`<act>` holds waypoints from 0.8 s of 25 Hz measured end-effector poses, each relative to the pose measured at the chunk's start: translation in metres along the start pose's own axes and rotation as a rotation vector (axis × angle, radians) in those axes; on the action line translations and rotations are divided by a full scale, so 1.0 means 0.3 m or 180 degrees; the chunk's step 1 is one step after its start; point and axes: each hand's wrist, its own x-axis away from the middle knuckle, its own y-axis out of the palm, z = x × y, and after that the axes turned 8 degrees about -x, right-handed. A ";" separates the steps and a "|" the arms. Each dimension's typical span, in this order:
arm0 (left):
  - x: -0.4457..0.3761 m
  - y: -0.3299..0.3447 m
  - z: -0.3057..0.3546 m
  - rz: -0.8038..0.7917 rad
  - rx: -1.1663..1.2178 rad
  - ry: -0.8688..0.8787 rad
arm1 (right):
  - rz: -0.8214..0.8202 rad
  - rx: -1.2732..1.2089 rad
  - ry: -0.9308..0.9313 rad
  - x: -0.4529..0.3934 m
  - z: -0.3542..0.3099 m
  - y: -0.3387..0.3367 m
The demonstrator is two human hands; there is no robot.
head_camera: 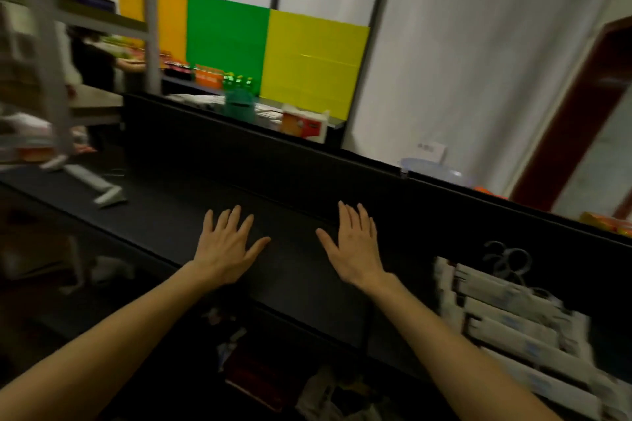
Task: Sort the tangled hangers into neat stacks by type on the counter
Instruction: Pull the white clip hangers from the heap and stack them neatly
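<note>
Both my hands flat on the black counter (171,212) mid-frame, fingers spread, holding nothing: left hand (227,249), right hand (354,246). Hangers (519,328) piled lower right, white bars with grey hooks, blurred, cut off by the frame edge. White object (94,184) on the counter at left. Raised black back panel (273,164) behind my hands. Bare counter between hands and pile. Dark clutter below the front edge, unreadable.
</note>
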 end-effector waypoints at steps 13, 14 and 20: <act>-0.244 0.185 -1.129 0.0238 0.0380 -0.1040 | -0.1374 -0.0753 -0.0739 -0.584 -0.924 0.733; -0.268 0.187 -1.180 0.0248 0.0414 -0.1079 | -0.1380 -0.0798 -0.0747 -0.618 -0.973 0.760; -0.403 0.297 -1.519 0.0042 0.0520 -0.1309 | -0.1626 -0.0724 -0.0747 -0.740 -1.183 0.944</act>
